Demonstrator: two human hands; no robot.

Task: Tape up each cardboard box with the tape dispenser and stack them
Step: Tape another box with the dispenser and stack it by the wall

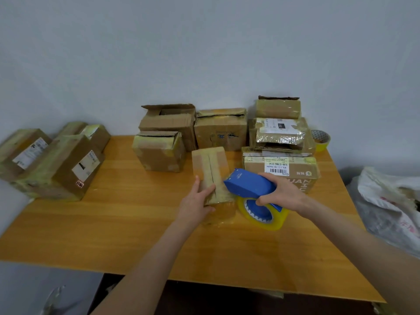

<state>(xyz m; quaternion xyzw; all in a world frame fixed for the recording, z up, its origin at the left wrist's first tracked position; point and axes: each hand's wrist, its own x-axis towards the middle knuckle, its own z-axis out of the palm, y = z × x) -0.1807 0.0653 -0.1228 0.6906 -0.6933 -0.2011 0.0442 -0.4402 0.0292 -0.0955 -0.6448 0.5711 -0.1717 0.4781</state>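
Left hand [196, 201]: fingers flat on small box [210, 164].
Right hand [285, 192]: grips tape dispenser [248, 184] at the box's right edge.
Room: table [102, 228] wood shows front-left.

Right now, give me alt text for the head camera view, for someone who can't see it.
A person's left grip rests on a small cardboard box on a wooden table while the right grip holds a blue tape dispenser at the box's right side. More cardboard boxes stand behind, and taped ones are stacked at the left.

Labels [86, 164] on left boxes [68, 147] illegibly blurred
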